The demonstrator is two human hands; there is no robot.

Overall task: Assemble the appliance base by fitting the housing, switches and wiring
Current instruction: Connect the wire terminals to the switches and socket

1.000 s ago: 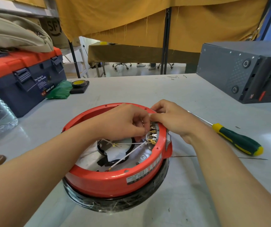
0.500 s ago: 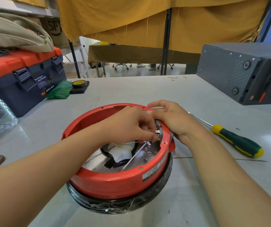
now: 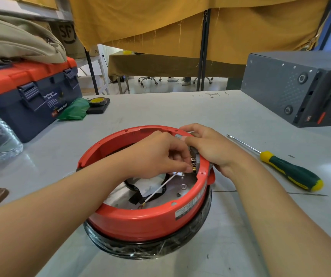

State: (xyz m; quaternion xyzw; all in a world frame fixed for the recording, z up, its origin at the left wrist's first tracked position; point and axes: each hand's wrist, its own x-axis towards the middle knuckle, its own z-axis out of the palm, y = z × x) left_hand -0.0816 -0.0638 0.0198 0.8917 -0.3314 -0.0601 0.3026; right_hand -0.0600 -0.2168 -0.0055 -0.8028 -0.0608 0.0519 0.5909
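The round red plastic housing [image 3: 140,218] sits on a black ring-shaped base in the middle of the grey table [image 3: 160,112], toward its near edge. The left hand [image 3: 160,154] reaches inside with curled fingers that pinch a small brass terminal at the switch block [image 3: 194,156] on the right inner wall, while the right hand [image 3: 210,148] grips that same wall from outside, thumb over the rim. I judge the work as partly done: the housing is seated, but a thin white wire [image 3: 160,188] lies loose inside, and the green-and-yellow screwdriver [image 3: 288,170] waits near the right edge.

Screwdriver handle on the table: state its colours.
The screwdriver handle is dark green with yellow; the head view shows it.
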